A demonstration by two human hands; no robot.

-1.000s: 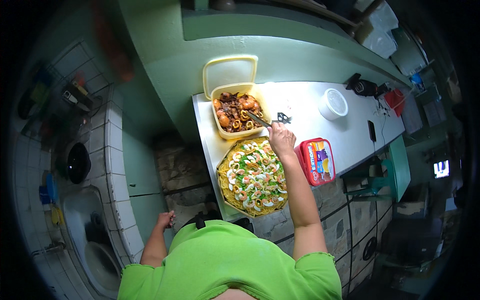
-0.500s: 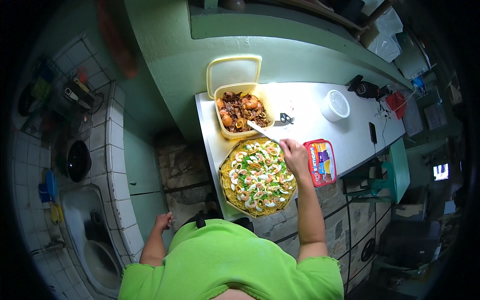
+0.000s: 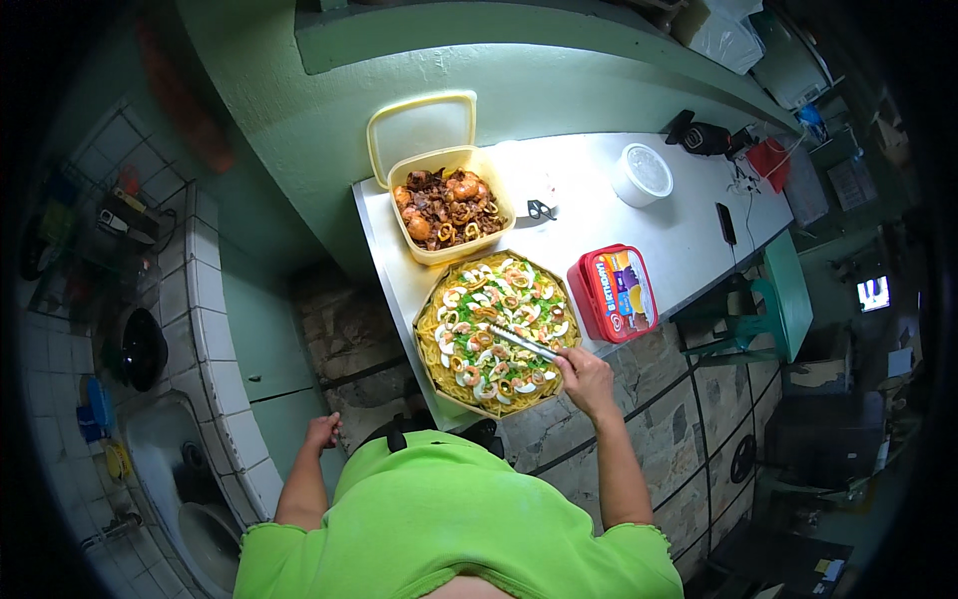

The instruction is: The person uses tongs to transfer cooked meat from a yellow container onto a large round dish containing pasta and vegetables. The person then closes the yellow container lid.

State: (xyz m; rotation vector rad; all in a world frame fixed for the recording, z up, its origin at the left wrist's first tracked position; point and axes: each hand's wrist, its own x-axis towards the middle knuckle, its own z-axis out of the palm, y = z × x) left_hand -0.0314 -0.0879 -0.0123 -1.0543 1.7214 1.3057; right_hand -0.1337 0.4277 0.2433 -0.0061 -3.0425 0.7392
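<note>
My right hand is closed round the handle end of metal tongs. The tips of the tongs reach over the middle of a noodle dish in an eight-sided tray, topped with egg slices, shrimp, squid rings and chopped greens. Whether the tips pinch a piece is too small to tell. Just behind the tray stands a yellowish plastic container, its lid flipped back against the wall, holding dark cooked pieces, squid rings and orange shrimp. My left hand hangs low at my side, fingers curled, with nothing visible in it.
Right of the tray sits a red tub with a printed lid. Farther back on the white table are black-handled scissors, a round white tub and a phone. A tiled counter with a sink runs along the left.
My right hand has brought the tongs from the yellowish container back toward me, over the noodle tray. My view has shifted slightly; my left hand stays low and curled.
</note>
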